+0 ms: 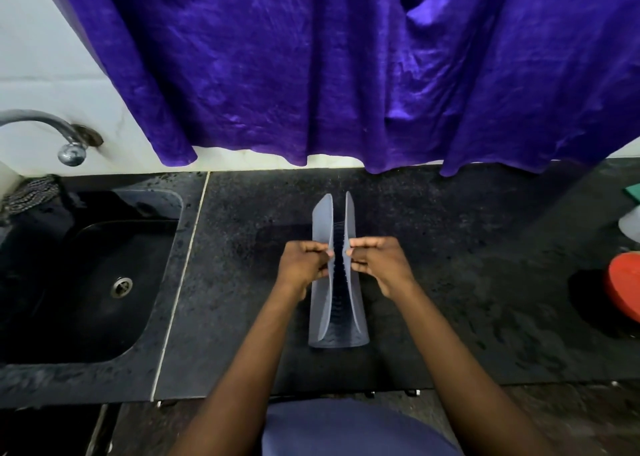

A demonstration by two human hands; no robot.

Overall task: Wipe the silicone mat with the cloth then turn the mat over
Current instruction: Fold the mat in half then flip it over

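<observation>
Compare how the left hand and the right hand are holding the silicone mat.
The left hand pinches the left edge of the silicone mat; the right hand pinches the right edge. The left thumb points right, the right thumb left. Both grip mid-length at matching height, curling the mat into a trough on the counter.

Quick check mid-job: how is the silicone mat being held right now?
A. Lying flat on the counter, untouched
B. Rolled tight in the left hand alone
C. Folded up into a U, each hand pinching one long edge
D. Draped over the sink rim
C: the silicone mat is bent into a U with its two long edges raised and close together, the left hand pinching one and the right hand the other, above the counter.
</observation>
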